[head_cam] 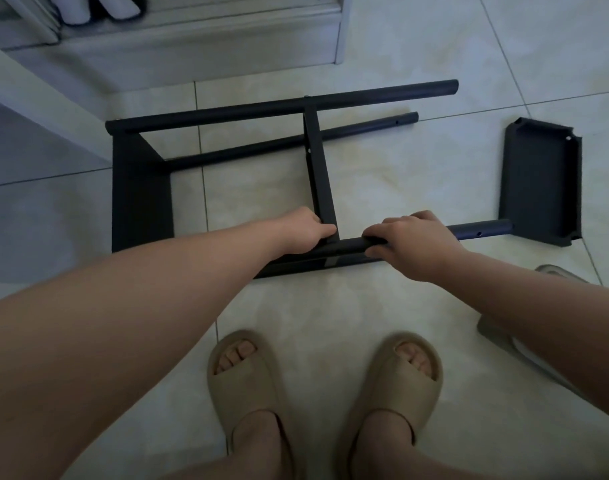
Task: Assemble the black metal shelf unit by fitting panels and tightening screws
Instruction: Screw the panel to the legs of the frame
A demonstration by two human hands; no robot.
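On the tiled floor (382, 168), left side first: the shelf unit lies on its side, and its end panel (142, 188) looks joined to the two far tubes (279, 107). That is the only end tied together, so the frame can rack if you push sideways.

Your left hand (306, 232) grips the low end of the middle panel (318, 174), fingers curled at the corner where it meets the near tube (483, 230). I can't tell if a screw or tool is in that hand. The pinch risk is right there: if the tube rolls or snaps into the notch, your fingertips sit in the joint.

The middle panel leans a bit off square. Force it and the holes likely miss, so the screw may cross-thread.

Your right hand (414, 245) is clamped round the near tube, just right of that joint. The tube is round, so twisting your wrist probably turns its hole away from the panel.

Further right, the tube's free end stops just beside the loose panel (538, 181), which lies flat. Slide the tube right and it likely knocks that panel. Your slippers (247, 382) stand near the frame, so mind your toes if it drops.
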